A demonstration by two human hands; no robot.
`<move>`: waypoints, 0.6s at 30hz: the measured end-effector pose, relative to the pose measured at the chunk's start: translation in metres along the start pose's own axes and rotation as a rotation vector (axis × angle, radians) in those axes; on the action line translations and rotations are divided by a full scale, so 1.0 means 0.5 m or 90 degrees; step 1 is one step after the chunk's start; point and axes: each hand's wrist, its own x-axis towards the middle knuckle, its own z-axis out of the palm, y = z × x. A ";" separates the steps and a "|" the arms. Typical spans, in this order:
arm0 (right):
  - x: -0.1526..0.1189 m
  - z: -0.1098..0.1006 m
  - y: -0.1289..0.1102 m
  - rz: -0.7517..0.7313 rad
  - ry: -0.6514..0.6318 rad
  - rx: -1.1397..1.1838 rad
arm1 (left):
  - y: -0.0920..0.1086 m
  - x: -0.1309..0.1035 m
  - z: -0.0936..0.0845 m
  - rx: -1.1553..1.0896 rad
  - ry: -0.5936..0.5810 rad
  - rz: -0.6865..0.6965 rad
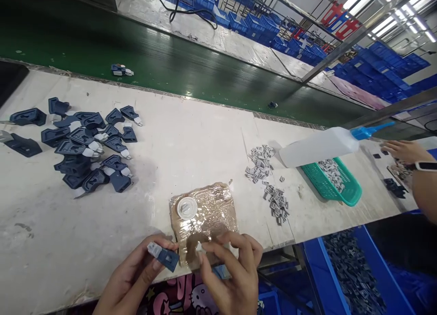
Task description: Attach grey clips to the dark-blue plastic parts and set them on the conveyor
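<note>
Between the thumb and fingers of my left hand (pixel 136 271) is a dark blue plastic part (pixel 168 259) with a light grey tip. My right hand (pixel 232 265) pinches a small whitish piece (pixel 199 246) a short way to its right. Both hands are at the near edge of a piece of cardboard (pixel 218 205) covered in shiny clear film. A round white cap (pixel 187 208) lies on the cardboard's far left corner. Small grey clips (pixel 276 203) lie in loose heaps to the right.
Several dark blue parts (pixel 82 144) are piled at left. A white bottle (pixel 317 146) with blue nozzle lies by a green basket (pixel 344 187) of grey pieces. Beyond runs a green conveyor (pixel 191 64). A co-worker's hand (pixel 403 151) is far right, above a blue bin (pixel 331 269).
</note>
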 end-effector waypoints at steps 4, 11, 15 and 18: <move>-0.004 0.025 -0.046 0.065 0.084 0.153 | 0.005 -0.006 0.014 -0.036 0.029 0.004; -0.011 0.054 -0.064 0.098 0.041 0.216 | -0.015 -0.001 0.002 -0.001 -0.021 0.037; -0.017 0.046 -0.074 0.083 0.034 0.228 | -0.037 -0.002 -0.010 0.001 0.001 0.051; -0.026 0.035 -0.089 0.087 -0.030 0.209 | -0.050 -0.005 -0.018 -0.017 0.029 0.074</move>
